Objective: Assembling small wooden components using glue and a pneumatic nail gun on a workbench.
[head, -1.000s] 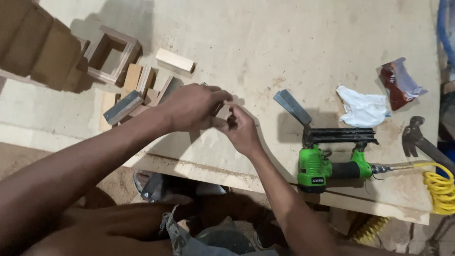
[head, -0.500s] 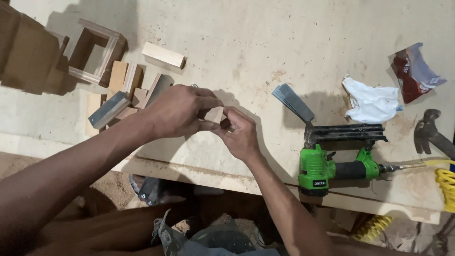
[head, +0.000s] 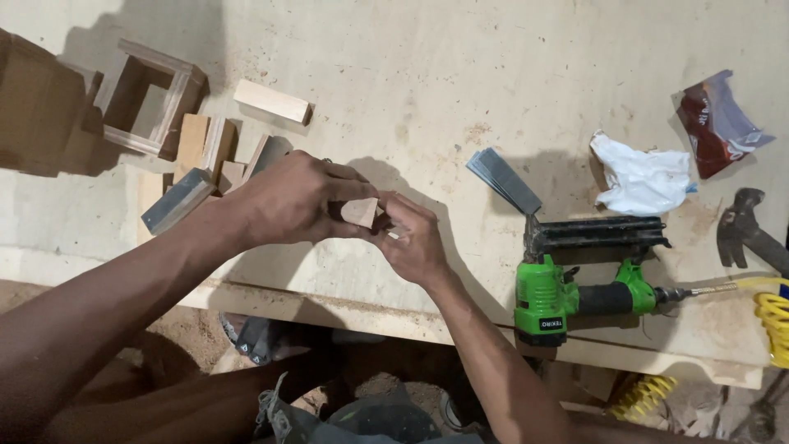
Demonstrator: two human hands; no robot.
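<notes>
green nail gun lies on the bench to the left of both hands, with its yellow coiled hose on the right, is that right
Not quite. The head view shows the green nail gun lying on the bench to the right of both hands, not the left; the left hand and right hand hold a small wooden block. Its yellow coiled hose is on the right, as you said.

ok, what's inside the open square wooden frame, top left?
Inside the square wooden frame only bare table surface shows through. Its near inner wall is in shadow, so anything tucked against it can't be seen.

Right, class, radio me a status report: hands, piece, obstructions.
Left hand and right hand both gripping small wood block. Block off the workbench. Nothing obstructing.
</notes>
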